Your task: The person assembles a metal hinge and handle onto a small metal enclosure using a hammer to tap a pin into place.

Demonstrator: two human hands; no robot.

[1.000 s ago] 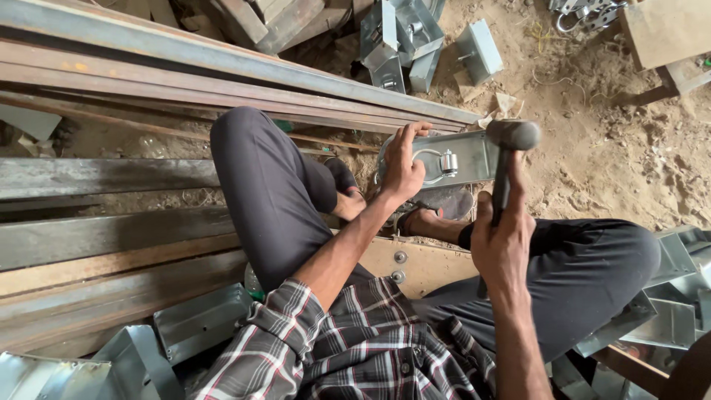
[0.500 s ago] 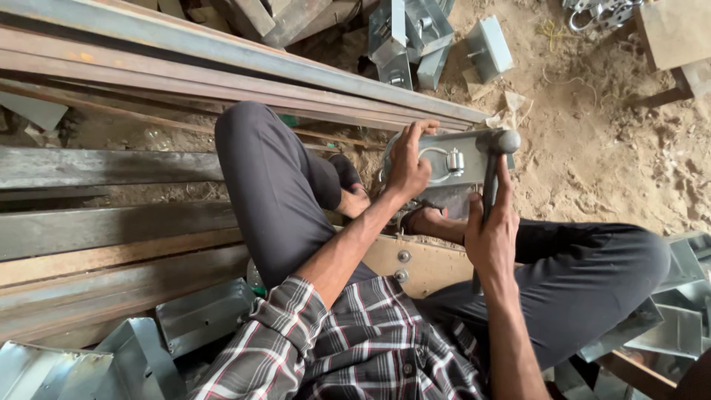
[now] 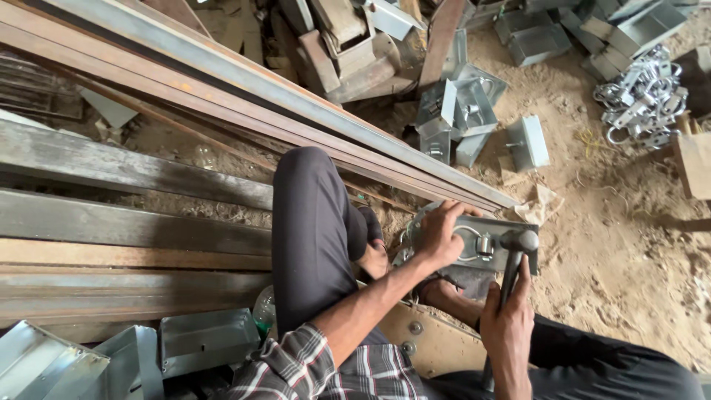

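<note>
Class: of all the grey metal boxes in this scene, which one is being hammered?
The metal box under the left hand, with the hammer head on it; the others lie untouched in the sand.

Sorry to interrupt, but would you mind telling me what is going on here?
A person sits on the sandy ground among long steel bars. Their left hand steadies a grey metal plate fitted with a ring, while the right hand grips a hammer whose head rests on the plate. More metal boxes lie beyond.
</note>
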